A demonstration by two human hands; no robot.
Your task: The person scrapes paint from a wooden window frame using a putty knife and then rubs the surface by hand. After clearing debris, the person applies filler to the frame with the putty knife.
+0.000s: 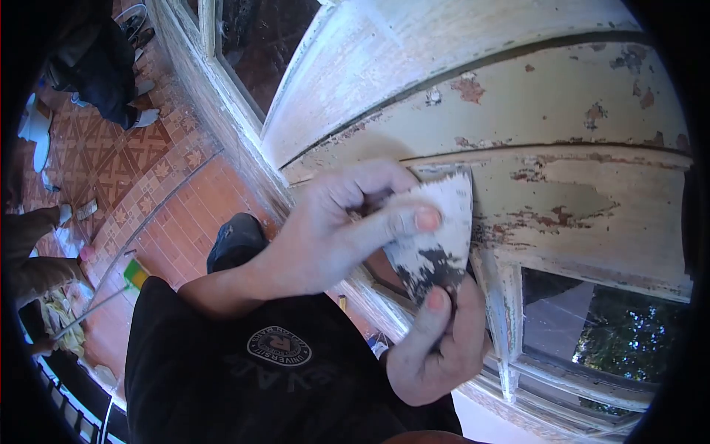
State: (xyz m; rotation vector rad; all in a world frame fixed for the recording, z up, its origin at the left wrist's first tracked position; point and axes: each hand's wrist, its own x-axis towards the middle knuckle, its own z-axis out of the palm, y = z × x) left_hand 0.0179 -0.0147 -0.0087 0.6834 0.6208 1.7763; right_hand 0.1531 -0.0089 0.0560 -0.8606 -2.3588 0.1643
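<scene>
Filling your view from 12 to 4 o'clock is the curved wooden frame (pixel 547 111), its cream paint flaked and chipped down to brown patches. From 8 to 11 o'clock runs the reddish tiled floor (pixel 185 214), patterned farther out and plain nearer you. Your black shirt (pixel 207 362) takes up the space from 6 to 8 o'clock. A glass pane (pixel 621 333) sits at 4 o'clock, with greenery showing in it. At 10 o'clock stands another person (pixel 100 74) in dark clothing, well apart from you.

Your left hand (pixel 303 229) lies just off centre towards 9 o'clock, its thumb pressed on the face of the flat blade and its fingers curled behind, partly hidden. Your right hand (pixel 444 355), at 5 o'clock, pinches the blade's lower end between thumb and fingers. That flat blade (pixel 447 237) is at 3 o'clock from centre, tilted, whitish with dark patches lower down, and in front of the frame; whether it touches the wood you cannot tell. A round logo (pixel 279 345) marks your shirt at 7 o'clock. Smallest, a green-and-yellow brush head (pixel 136 274) shows between 8 and 9 o'clock.
</scene>
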